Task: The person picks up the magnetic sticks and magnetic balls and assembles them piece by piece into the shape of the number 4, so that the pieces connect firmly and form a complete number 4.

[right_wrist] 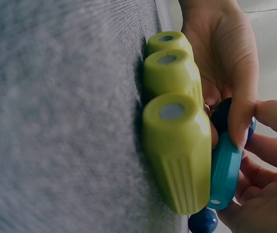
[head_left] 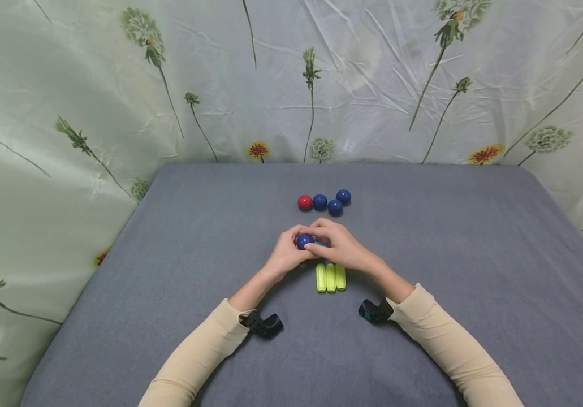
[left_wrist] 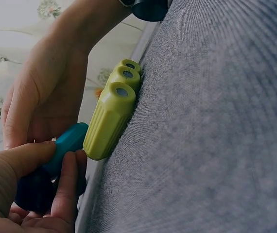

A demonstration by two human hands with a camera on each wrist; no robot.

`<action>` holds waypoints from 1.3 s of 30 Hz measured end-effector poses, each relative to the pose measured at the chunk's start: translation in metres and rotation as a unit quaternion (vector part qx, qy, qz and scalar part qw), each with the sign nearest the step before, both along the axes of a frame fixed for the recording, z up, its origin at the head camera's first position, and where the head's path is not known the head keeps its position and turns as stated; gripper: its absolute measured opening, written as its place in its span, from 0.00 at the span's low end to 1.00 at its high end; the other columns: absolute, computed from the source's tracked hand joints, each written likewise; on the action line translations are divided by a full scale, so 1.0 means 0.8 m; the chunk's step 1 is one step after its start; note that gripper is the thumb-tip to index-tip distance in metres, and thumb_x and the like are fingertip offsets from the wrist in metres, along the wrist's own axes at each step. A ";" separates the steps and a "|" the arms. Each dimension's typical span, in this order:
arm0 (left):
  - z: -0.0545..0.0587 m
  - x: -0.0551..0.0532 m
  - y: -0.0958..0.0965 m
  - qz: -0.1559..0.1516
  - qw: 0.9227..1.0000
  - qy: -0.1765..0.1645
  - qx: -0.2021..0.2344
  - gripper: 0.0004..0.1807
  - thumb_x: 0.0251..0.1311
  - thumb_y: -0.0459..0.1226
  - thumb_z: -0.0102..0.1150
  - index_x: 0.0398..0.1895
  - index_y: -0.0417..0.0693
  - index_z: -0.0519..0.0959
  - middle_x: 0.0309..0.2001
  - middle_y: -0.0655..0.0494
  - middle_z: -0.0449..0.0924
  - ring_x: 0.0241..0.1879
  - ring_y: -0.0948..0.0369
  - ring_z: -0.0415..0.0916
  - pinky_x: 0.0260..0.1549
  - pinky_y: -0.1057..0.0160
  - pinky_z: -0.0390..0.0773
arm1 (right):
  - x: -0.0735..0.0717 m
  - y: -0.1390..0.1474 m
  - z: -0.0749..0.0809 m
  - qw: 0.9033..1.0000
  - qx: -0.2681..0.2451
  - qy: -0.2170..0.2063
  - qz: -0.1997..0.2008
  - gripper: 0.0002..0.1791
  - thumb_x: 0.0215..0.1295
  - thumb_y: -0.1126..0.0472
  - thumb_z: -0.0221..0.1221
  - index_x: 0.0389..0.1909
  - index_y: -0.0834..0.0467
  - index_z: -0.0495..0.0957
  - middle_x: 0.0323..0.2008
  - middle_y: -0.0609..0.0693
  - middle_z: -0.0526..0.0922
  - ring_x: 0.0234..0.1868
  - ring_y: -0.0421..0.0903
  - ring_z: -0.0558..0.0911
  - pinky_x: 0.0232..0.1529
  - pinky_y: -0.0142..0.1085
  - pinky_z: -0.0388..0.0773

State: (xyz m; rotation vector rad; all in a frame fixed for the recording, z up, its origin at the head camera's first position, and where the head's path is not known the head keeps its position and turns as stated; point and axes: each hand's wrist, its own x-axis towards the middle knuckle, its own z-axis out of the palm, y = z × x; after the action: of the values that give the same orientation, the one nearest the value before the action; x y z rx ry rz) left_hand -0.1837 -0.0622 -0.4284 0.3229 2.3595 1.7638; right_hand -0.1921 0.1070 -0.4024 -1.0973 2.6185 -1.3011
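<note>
Both hands meet over the table around a dark blue ball (head_left: pixel 305 241) with a teal stick (right_wrist: pixel 226 170) joined to it. The left hand (head_left: pixel 287 253) pinches the stick between thumb and fingers, as the left wrist view shows, with the ball inside its curved fingers. From the other side, the right hand (head_left: pixel 339 246) has its thumb and fingertips on the ball, and the stick points toward its palm. Fingers partly cover both pieces. Just below the hands, three yellow-green ribbed sticks (head_left: pixel 331 278) with grey round ends lie side by side.
Beyond the hands sit a red ball (head_left: pixel 305 202) and three blue balls (head_left: pixel 335 207) in a loose cluster. A grey cloth covers the table (head_left: pixel 210 226). A pale floral curtain (head_left: pixel 372 73) hangs behind it. Black wrist mounts (head_left: pixel 264 325) stick out below each forearm.
</note>
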 end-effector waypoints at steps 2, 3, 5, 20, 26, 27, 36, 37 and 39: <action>0.001 0.000 0.000 -0.003 1.000 -0.003 0.007 0.23 0.49 0.34 0.67 0.50 0.43 0.75 0.48 0.43 0.77 0.43 0.59 0.73 0.38 0.69 0.74 | 0.000 0.000 0.000 1.000 -0.002 -0.002 0.000 0.19 0.62 0.61 0.59 0.54 0.62 0.77 0.45 0.54 0.79 0.41 0.47 0.76 0.41 0.36 0.72; 0.001 0.000 0.000 -0.005 1.000 -0.006 0.011 0.23 0.50 0.34 0.67 0.51 0.43 0.75 0.49 0.43 0.77 0.44 0.59 0.73 0.39 0.68 0.74 | -0.001 0.001 0.001 1.000 -0.004 -0.006 -0.001 0.19 0.62 0.61 0.59 0.54 0.62 0.77 0.45 0.54 0.80 0.41 0.46 0.76 0.40 0.36 0.72; 0.001 0.001 -0.001 -0.009 1.000 -0.013 0.018 0.24 0.51 0.34 0.66 0.53 0.43 0.74 0.51 0.43 0.76 0.46 0.58 0.73 0.42 0.66 0.75 | -0.002 0.002 0.001 1.000 -0.007 -0.012 -0.005 0.19 0.62 0.61 0.59 0.54 0.61 0.77 0.44 0.54 0.81 0.40 0.45 0.77 0.40 0.36 0.74; 0.004 0.001 0.000 -0.004 0.995 -0.089 0.054 0.15 0.54 0.33 0.64 0.44 0.40 0.75 0.50 0.44 0.75 0.47 0.56 0.78 0.50 0.57 0.78 | -0.027 0.030 -0.002 0.995 -0.022 0.013 -0.098 0.15 0.62 0.65 0.58 0.49 0.65 0.79 0.42 0.57 0.82 0.40 0.49 0.80 0.40 0.35 0.78; 0.003 -0.001 0.000 0.004 0.993 -0.103 0.063 0.15 0.53 0.32 0.65 0.44 0.40 0.75 0.49 0.44 0.75 0.44 0.57 0.79 0.49 0.58 0.79 | -0.043 0.043 -0.007 0.986 -0.029 0.008 -0.161 0.14 0.62 0.65 0.58 0.48 0.64 0.79 0.43 0.58 0.82 0.40 0.49 0.79 0.40 0.36 0.77; 0.003 -0.001 0.000 0.004 0.993 -0.103 0.065 0.15 0.53 0.32 0.65 0.44 0.39 0.75 0.48 0.44 0.75 0.44 0.57 0.80 0.49 0.58 0.79 | -0.045 0.044 -0.008 0.985 -0.030 0.008 -0.167 0.13 0.62 0.66 0.58 0.47 0.64 0.80 0.42 0.59 0.82 0.40 0.49 0.79 0.39 0.36 0.77; 0.003 -0.001 -0.001 0.008 0.993 -0.102 0.057 0.16 0.52 0.33 0.65 0.44 0.41 0.76 0.49 0.45 0.75 0.45 0.57 0.78 0.48 0.59 0.79 | -0.065 0.052 -0.012 0.981 -0.019 0.016 -0.191 0.14 0.61 0.66 0.58 0.47 0.64 0.79 0.46 0.60 0.80 0.38 0.50 0.79 0.40 0.40 0.76; 0.002 -0.001 -0.001 0.009 0.993 -0.103 0.056 0.16 0.52 0.33 0.65 0.44 0.41 0.76 0.49 0.45 0.75 0.45 0.57 0.78 0.47 0.60 0.79 | -0.066 0.053 -0.012 0.981 -0.011 0.017 -0.191 0.14 0.61 0.66 0.58 0.48 0.64 0.79 0.47 0.60 0.79 0.38 0.50 0.79 0.40 0.40 0.76; 0.002 -0.002 -0.002 0.009 0.993 -0.102 0.057 0.16 0.52 0.32 0.65 0.44 0.41 0.76 0.49 0.45 0.75 0.45 0.57 0.78 0.46 0.61 0.79 | -0.068 0.053 -0.013 0.982 0.004 0.014 -0.190 0.15 0.61 0.66 0.58 0.49 0.64 0.78 0.49 0.60 0.78 0.37 0.51 0.79 0.41 0.42 0.76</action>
State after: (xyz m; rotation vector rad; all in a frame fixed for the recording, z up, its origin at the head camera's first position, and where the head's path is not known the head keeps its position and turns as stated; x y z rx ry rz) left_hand -0.1853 -0.0637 -0.4271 0.1286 2.1332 1.8473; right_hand -0.2462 0.1495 -0.4127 -0.6354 2.9542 -1.3347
